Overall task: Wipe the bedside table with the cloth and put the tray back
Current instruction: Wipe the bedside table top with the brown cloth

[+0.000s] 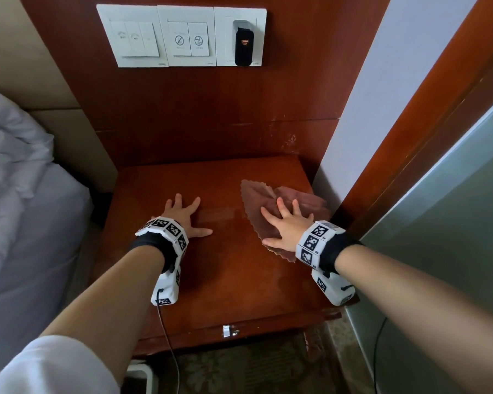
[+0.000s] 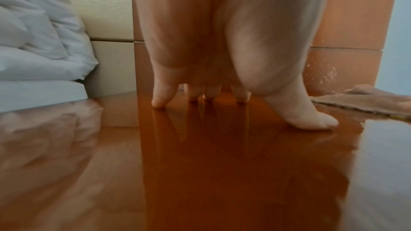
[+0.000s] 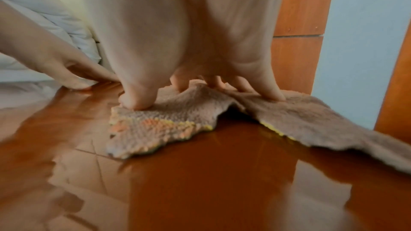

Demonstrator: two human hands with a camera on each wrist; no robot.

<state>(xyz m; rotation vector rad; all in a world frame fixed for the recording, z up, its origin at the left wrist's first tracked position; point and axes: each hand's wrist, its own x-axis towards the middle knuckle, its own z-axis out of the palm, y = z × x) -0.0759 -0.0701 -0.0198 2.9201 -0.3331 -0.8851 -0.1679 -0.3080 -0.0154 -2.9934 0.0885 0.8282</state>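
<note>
A brown cloth (image 1: 258, 206) with a zigzag edge lies spread on the right half of the glossy wooden bedside table (image 1: 225, 268). My right hand (image 1: 283, 223) presses flat on the cloth (image 3: 177, 117), fingers straight and spread. My left hand (image 1: 184, 213) rests flat on the bare wood at the table's left, fingers splayed, a short way from the cloth (image 2: 360, 101). In the left wrist view the left hand (image 2: 222, 97) touches the table (image 2: 222, 164) with its fingertips and thumb. The left hand (image 3: 66, 66) also shows in the right wrist view. No tray is in view.
A bed with white bedding (image 1: 15, 166) borders the table on the left. A wooden wall panel with switch plates (image 1: 180, 38) rises behind it. A white wall corner (image 1: 350, 132), a wooden door frame (image 1: 427, 115) and a frosted glass door (image 1: 453, 223) stand on the right.
</note>
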